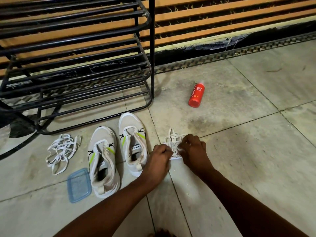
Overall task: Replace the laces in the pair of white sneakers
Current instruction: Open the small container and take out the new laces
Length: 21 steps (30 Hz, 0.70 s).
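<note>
At the upper left of the frame the shoe rack (pixel 73 53) is black metal tubing with a dull sheen, and the floor (pixel 239 151) is smooth, matt, stained stone-like tile. The two sneakers (pixel 118 151) at lower centre look like pale woven cloth with glossy lime strips, and the flat woven cloth laces (pixel 61 151) lie left of them. The lid (pixel 79 185) at lower left is translucent blue plastic, and the red bottle (pixel 196 95) right of centre is smooth and glossy.

hidden: lace bundle (pixel 174 142) partly behind hands | cut off: rack (pixel 73 53) top, left
</note>
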Each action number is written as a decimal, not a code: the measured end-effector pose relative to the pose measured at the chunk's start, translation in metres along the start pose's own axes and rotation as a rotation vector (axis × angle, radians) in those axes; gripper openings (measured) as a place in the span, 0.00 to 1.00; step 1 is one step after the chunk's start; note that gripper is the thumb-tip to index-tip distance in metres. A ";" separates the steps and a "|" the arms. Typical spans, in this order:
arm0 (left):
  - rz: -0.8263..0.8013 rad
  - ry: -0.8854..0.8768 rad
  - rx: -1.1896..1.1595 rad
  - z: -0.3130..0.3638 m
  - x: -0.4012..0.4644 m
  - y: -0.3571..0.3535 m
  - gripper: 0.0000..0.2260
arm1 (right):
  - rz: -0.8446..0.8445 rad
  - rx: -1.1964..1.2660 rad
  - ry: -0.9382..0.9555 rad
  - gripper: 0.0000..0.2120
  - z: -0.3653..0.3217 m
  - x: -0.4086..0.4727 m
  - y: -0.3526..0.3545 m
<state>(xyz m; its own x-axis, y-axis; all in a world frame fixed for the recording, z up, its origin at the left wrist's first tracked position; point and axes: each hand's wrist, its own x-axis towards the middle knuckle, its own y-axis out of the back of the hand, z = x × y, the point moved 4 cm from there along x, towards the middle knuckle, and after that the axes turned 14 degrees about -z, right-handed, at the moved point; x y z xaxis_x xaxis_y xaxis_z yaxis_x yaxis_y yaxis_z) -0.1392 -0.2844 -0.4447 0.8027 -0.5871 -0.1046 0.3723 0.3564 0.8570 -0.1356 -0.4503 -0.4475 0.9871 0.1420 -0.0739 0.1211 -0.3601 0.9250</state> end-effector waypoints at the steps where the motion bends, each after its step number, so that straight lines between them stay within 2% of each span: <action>1: -0.006 0.012 0.010 -0.001 0.003 0.000 0.19 | 0.034 0.090 -0.072 0.12 0.002 -0.001 0.004; 4: -0.043 0.072 0.083 0.004 0.011 0.005 0.15 | 0.082 0.345 -0.328 0.19 0.010 -0.001 0.011; 7: -0.094 0.136 0.185 0.011 0.016 0.008 0.09 | 0.018 0.592 -0.475 0.21 0.019 0.006 0.009; 11: -0.135 0.139 0.119 0.012 0.019 0.006 0.13 | -0.129 0.665 -0.481 0.23 0.022 0.023 0.005; 16: -0.103 0.070 0.092 0.008 0.014 0.003 0.18 | -0.224 0.600 -0.422 0.32 0.022 0.051 0.009; 18: -0.107 0.033 0.101 0.005 0.012 0.002 0.18 | -0.253 0.627 -0.424 0.39 0.020 0.056 0.010; 21: -0.087 -0.012 0.095 0.000 0.012 0.000 0.16 | -0.287 0.599 -0.397 0.39 0.017 0.062 0.008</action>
<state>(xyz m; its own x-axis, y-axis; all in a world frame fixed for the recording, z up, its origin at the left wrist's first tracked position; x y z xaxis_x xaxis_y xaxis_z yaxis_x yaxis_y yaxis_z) -0.1296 -0.2918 -0.4459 0.7636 -0.6215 -0.1749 0.3938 0.2337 0.8890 -0.0720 -0.4597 -0.4513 0.8584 0.0043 -0.5130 0.3018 -0.8128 0.4983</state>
